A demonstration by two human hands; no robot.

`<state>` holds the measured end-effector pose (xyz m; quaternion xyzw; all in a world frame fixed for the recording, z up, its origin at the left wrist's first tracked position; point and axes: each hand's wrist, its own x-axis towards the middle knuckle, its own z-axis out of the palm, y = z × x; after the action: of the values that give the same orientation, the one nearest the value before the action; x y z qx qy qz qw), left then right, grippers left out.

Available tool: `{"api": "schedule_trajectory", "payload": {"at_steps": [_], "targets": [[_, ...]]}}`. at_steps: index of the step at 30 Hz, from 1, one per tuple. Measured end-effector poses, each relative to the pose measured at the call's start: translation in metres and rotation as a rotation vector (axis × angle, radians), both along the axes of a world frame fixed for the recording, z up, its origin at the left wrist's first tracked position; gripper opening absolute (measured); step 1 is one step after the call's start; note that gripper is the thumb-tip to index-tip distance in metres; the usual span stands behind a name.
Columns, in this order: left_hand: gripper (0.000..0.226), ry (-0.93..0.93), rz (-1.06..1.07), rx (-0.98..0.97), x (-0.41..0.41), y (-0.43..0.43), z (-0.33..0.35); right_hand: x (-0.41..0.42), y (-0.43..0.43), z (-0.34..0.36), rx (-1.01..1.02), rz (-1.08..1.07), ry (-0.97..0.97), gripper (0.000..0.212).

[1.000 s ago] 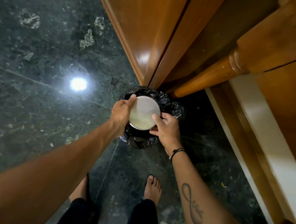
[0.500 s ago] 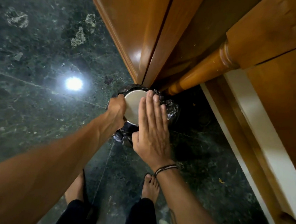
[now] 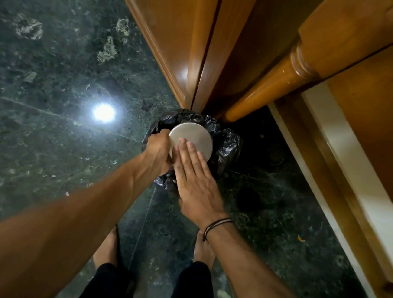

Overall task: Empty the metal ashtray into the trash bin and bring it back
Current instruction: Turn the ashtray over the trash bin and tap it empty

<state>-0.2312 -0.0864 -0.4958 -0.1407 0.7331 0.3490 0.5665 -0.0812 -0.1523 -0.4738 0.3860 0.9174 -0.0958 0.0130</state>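
We look down on a dark green stone floor [image 3: 54,61] with one bright lamp reflection [image 3: 104,112]. Polished wooden panels [image 3: 178,37] rise behind, and one turned wooden leg [image 3: 269,91] slants down to the floor just beside the trash bin [image 3: 227,147], crowding it from the right. We count one bin, lined with a crumpled black bag, one ashtray [image 3: 193,136], two hands and two bare feet below them. The ashtray is upside down over the bin's mouth, its flat round bottom facing us. Our left hand [image 3: 158,148] is curled tight around its left edge. Our right hand [image 3: 197,175] is spread flat, fingers [image 3: 190,153] together, lying on the ashtray's bottom and gripping nothing. One cord bracelet [image 3: 216,225] circles the right wrist.
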Motion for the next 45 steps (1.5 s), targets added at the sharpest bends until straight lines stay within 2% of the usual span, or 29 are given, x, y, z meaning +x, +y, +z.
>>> {"api": "schedule_trajectory", "payload": {"at_steps": [4,7,9,11,13,16,19,21,24,26,28,31,34,35,37,40,42,45], "targets": [[0.037,-0.041,-0.001,0.018,-0.001,-0.003,0.002,-0.003,0.001,0.002,0.034,-0.036,0.018,0.088],[0.038,-0.036,-0.001,0.038,-0.002,-0.010,0.004,-0.007,-0.002,0.002,0.017,0.033,-0.012,0.086],[0.037,-0.114,-0.036,0.072,-0.002,-0.017,0.002,-0.009,-0.002,0.003,0.064,-0.020,0.034,0.089],[0.035,-0.116,-0.039,0.103,-0.002,-0.020,0.003,-0.011,0.003,0.003,0.024,0.008,-0.014,0.101],[0.036,-0.042,-0.002,0.078,0.000,-0.020,0.002,-0.010,0.006,0.000,-0.050,0.038,-0.061,0.122],[0.040,-0.056,-0.023,0.077,0.001,-0.018,0.004,-0.009,0.014,0.000,-0.007,-0.038,-0.017,0.134],[0.042,-0.019,-0.020,0.073,0.000,-0.016,0.005,-0.008,0.027,0.000,-0.057,-0.018,-0.079,0.153],[0.040,-0.019,-0.025,0.061,-0.001,-0.014,0.005,-0.003,0.030,0.000,-0.042,-0.082,-0.057,0.148],[0.041,0.013,-0.014,0.071,-0.004,-0.013,0.005,-0.001,0.036,0.006,-0.063,-0.033,-0.084,0.142],[0.037,0.025,0.019,0.055,-0.006,-0.015,0.004,-0.003,0.034,0.009,0.017,-0.103,0.059,0.126],[0.033,0.052,0.038,0.045,-0.008,-0.014,0.001,-0.002,0.032,0.011,0.052,-0.123,0.158,0.119],[0.033,0.060,0.033,0.039,-0.006,-0.014,0.004,0.006,0.019,0.008,-0.089,-0.021,-0.078,0.128],[0.041,0.046,0.040,0.030,-0.005,-0.015,0.006,0.011,0.014,0.008,-0.009,-0.080,-0.033,0.116],[0.041,0.044,0.058,0.038,-0.004,-0.015,0.007,0.011,0.013,0.008,-0.012,-0.069,-0.028,0.117],[0.038,0.035,0.055,0.055,-0.004,-0.011,0.009,0.009,0.014,0.006,-0.030,-0.028,-0.061,0.124],[0.026,-0.002,0.073,0.051,0.001,-0.014,0.010,0.009,0.009,0.007,0.003,-0.067,0.018,0.108],[0.026,-0.022,0.079,0.058,0.003,-0.014,0.012,0.005,0.012,0.008,-0.022,-0.011,-0.022,0.107],[0.030,-0.068,0.085,0.041,0.005,-0.016,0.012,0.003,0.011,0.008,-0.027,-0.020,0.035,0.103]]}}
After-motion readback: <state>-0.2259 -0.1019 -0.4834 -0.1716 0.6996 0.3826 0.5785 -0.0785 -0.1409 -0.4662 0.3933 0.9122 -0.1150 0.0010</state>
